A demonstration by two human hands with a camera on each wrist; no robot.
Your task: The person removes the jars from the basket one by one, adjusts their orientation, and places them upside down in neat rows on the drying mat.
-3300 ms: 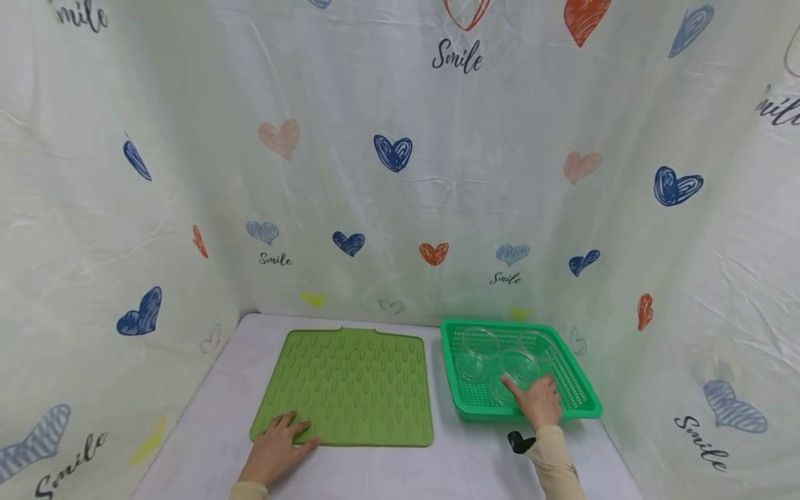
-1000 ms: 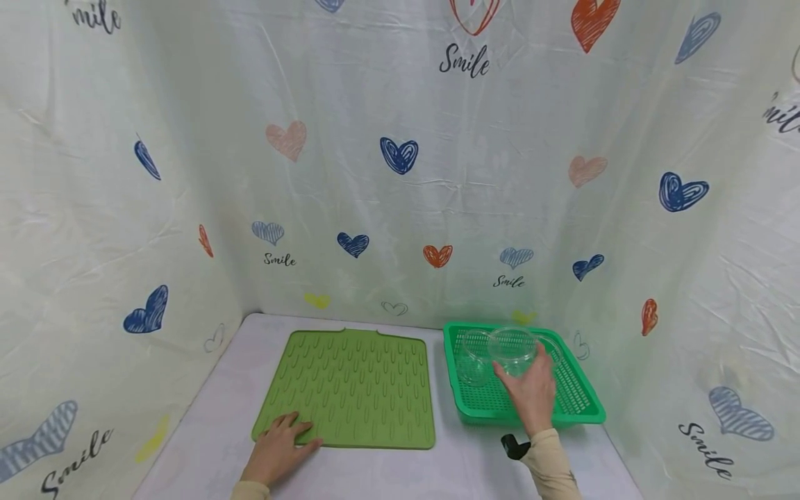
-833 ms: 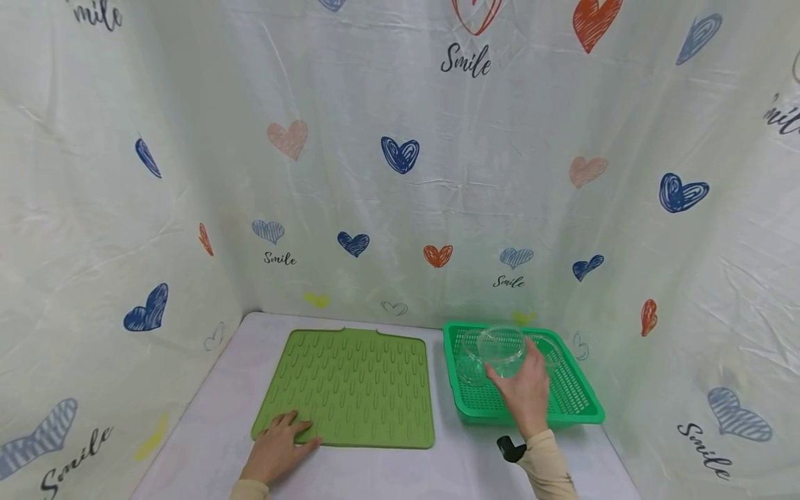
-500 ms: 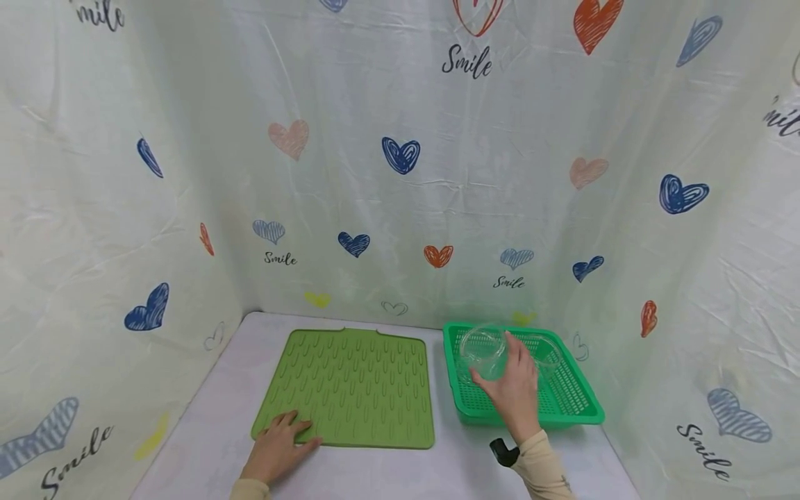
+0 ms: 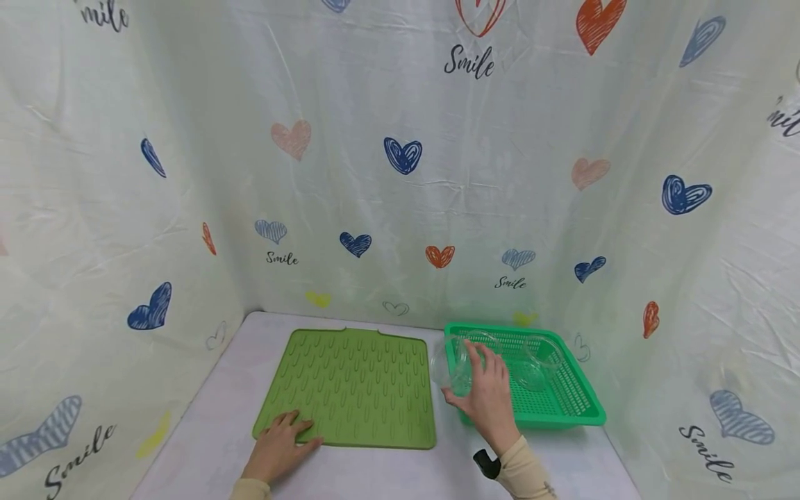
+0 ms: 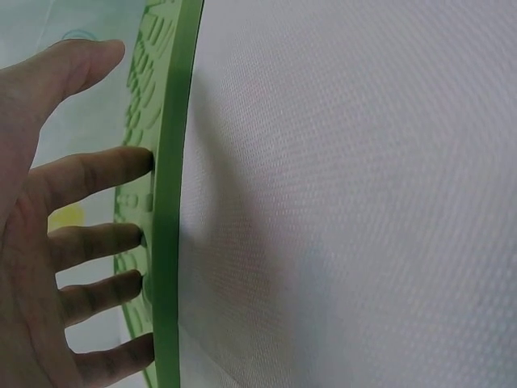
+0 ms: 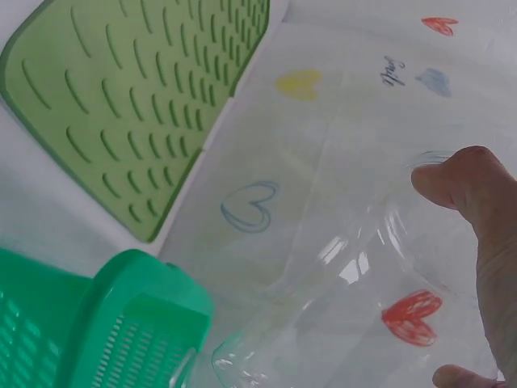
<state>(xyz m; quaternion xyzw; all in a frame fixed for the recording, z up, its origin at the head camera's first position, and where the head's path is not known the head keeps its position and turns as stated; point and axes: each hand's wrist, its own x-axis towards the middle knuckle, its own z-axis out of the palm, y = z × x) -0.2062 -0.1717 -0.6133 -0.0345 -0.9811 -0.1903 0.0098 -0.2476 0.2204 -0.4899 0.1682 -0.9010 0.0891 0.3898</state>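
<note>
Above the left edge of the green basket (image 5: 565, 419), a clear container (image 5: 442, 364) is grasped by the right hand (image 5: 486, 392), its side gripped between thumb and fingers. Whether the basket's rim is touched by the container cannot be told. More clear vessels are held inside the basket: one, toward the back left, is partly hidden by the right hand's fingers, and another (image 5: 542, 352) is seen toward the back right. The left hand (image 5: 279, 448) is laid, relaxed and with its fingers spread, on the near left corner of the green mat (image 5: 356, 389); nothing is grasped by it. The mat, covered with raised ridges, is placed to the left of the basket, with a narrow gap left between them. Both are set on a white tabletop (image 5: 375, 476), which is enclosed by a pale curtain (image 5: 350, 90) printed with hearts and the word "Smile".
</note>
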